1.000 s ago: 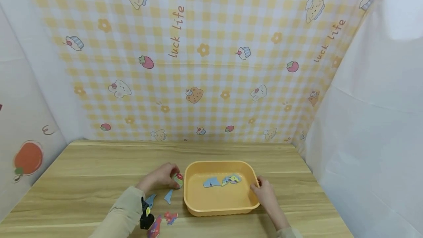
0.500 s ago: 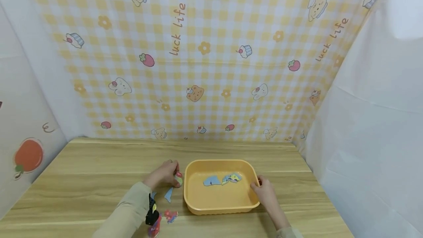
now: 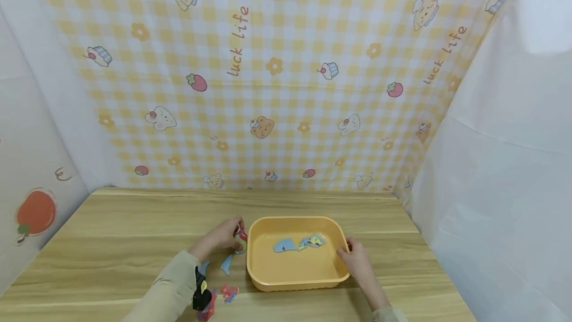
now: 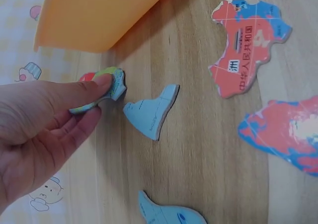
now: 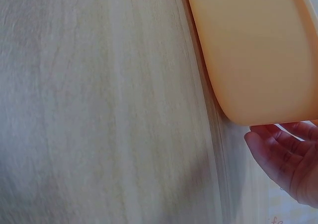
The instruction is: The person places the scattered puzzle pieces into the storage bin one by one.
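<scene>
Just left of the yellow-orange tray (image 3: 297,272), my left hand (image 3: 221,236) pinches a map puzzle piece (image 4: 117,87) coloured green, red and blue. The thumb lies on top of the piece, and the fingers are partly hidden beneath it. At the tray's right side, my right hand (image 3: 357,261) grips the rim, also seen in the right wrist view, where the fingers (image 5: 278,149) bend against the tray wall. Inside the tray lie a light blue piece (image 3: 285,245) and a multicoloured yellow-blue piece (image 3: 312,241).
Loose on the wooden table (image 3: 134,232) are a light blue piece (image 4: 151,112), a red and blue piece with Chinese characters (image 4: 248,47), a pink-red piece (image 4: 288,129) and another blue piece (image 4: 169,213). A checked cloth (image 3: 268,93) hangs behind the table.
The piece in the left hand has tilted, and more of its red part shows between the fingers. The right hand and the tray have stayed in place.
</scene>
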The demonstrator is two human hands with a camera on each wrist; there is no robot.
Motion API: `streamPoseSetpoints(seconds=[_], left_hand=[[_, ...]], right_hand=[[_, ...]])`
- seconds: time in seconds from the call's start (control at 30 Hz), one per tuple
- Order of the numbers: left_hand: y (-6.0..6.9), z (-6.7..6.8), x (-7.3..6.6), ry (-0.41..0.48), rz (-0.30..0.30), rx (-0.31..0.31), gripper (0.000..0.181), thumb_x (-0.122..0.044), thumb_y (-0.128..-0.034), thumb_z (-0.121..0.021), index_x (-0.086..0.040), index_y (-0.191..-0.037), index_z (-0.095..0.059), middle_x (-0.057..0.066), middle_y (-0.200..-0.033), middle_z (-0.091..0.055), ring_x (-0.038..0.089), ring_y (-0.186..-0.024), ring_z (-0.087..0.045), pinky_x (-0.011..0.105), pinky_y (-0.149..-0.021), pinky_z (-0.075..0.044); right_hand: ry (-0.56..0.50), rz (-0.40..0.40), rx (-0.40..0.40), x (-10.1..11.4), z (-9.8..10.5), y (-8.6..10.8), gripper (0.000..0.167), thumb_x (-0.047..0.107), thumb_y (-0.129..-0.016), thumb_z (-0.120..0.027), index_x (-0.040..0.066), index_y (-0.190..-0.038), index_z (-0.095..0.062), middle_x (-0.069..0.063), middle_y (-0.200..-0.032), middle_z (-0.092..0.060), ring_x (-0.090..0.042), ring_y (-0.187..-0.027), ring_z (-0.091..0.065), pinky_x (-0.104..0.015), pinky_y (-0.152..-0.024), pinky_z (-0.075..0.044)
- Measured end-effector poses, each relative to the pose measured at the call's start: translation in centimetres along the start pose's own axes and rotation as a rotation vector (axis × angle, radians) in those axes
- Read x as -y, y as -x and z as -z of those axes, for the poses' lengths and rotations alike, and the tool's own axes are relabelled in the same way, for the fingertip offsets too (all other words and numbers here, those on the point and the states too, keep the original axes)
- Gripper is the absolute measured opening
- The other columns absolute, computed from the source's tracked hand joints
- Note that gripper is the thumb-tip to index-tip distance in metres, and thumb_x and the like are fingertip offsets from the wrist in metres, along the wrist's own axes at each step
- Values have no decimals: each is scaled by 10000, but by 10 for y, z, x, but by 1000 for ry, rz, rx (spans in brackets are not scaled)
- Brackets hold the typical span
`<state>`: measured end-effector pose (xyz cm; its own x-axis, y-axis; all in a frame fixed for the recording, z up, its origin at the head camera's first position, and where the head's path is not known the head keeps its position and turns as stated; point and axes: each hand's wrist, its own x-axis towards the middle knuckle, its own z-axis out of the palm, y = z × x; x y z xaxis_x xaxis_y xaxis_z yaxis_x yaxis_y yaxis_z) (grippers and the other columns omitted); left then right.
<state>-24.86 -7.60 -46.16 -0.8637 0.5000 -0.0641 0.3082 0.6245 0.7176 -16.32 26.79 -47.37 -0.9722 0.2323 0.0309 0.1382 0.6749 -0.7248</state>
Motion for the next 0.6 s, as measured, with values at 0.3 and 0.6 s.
streamPoseSetpoints(seconds=[0.3,0.6], left_hand=[[8,8,2,102,-63,3,264,64,-756,-639,33,-960,-475,115,-754,-572,145,-657,-504,224,-559,-416],[7,20,-2,95,-29,-54,233,83,-756,-599,11,-954,-500,94,-796,-553,144,-703,-517,237,-588,-456]], right_hand=[[-13,-8,9,2,0,2,266,53,-793,-577,-94,-1015,-567,-152,-803,-612,-163,-672,-561,-271,-556,-500],[7,7,7,0,-1,0,303,60,-791,-577,-110,-1041,-560,-179,-841,-619,-189,-704,-571,-292,-586,-506]])
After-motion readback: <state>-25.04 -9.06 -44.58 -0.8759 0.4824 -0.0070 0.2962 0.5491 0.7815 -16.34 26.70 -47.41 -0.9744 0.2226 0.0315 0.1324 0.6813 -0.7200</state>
